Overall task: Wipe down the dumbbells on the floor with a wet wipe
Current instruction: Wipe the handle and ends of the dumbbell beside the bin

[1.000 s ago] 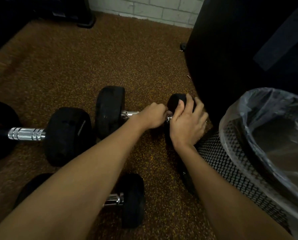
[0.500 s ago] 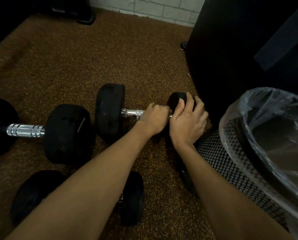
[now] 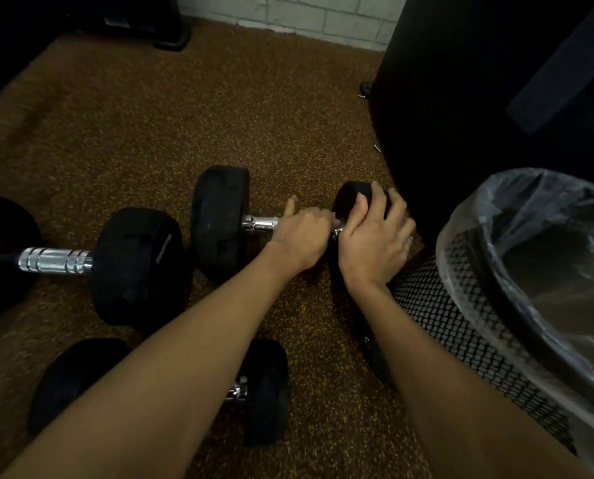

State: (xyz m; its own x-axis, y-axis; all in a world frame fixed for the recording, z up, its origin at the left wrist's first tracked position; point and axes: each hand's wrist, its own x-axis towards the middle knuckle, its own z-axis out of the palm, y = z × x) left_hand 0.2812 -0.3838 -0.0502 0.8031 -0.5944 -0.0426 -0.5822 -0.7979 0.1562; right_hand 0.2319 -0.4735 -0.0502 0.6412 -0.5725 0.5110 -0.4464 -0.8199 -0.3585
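Dumbbell (image 3: 259,223) lies on the floor (image 3: 150,133) straight ahead, long axis left-right; my left hand (image 3: 302,233) curls round its chrome handle, right hand (image 3: 375,236) cups the right-end weight, so I judge the next stroke runs leftward.

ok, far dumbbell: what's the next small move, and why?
Probably slide the left hand left along the handle toward the left head. That hand wraps the handle's right end, and bare chrome shows to its left. The right hand cups the right head, steadying it. I can't make out the wipe under the fingers.
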